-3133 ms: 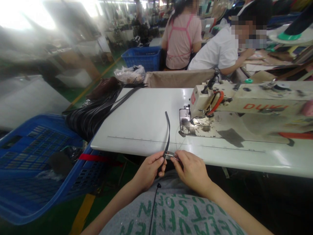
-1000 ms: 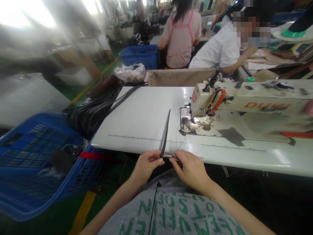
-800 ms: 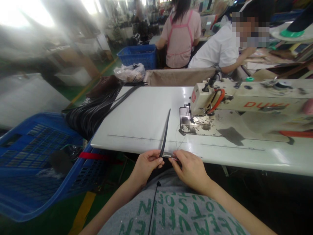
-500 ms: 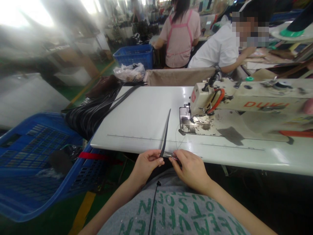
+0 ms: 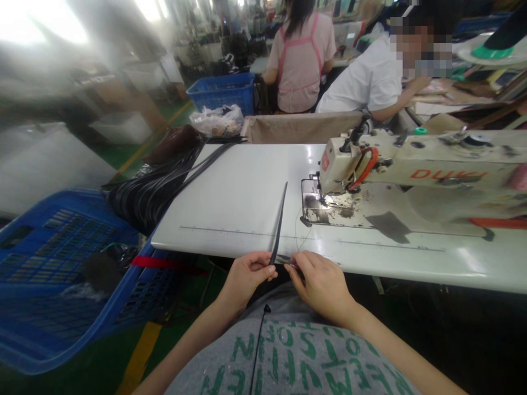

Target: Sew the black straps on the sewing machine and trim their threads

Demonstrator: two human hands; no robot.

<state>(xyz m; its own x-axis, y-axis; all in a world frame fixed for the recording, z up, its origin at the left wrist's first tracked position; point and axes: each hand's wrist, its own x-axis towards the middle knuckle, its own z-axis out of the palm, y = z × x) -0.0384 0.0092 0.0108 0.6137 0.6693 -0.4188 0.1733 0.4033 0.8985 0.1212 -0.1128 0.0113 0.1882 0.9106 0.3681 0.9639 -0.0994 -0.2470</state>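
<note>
My left hand (image 5: 250, 277) pinches the lower end of a narrow black strip (image 5: 280, 225), which points away from me over the front edge of the white table (image 5: 230, 192). Close to its right, my right hand (image 5: 323, 282) is closed on small metal snips (image 5: 284, 258). The blades reach the strip beside my left fingertips; their handle is mostly hidden by my fingers. A thin loose thread (image 5: 304, 238) curls on the table just beyond my right hand.
A sewing machine (image 5: 411, 170) stands on the right. Black strips (image 5: 144, 197) hang over the table's left end, beside a blue basket (image 5: 53, 329). Beyond the table are a fabric-lined bin (image 5: 296, 129), another blue basket (image 5: 224, 93) and two people.
The snips' blades look wider apart at the strip. Both hands and the strip have stayed almost in place; the view has shifted very slightly.
</note>
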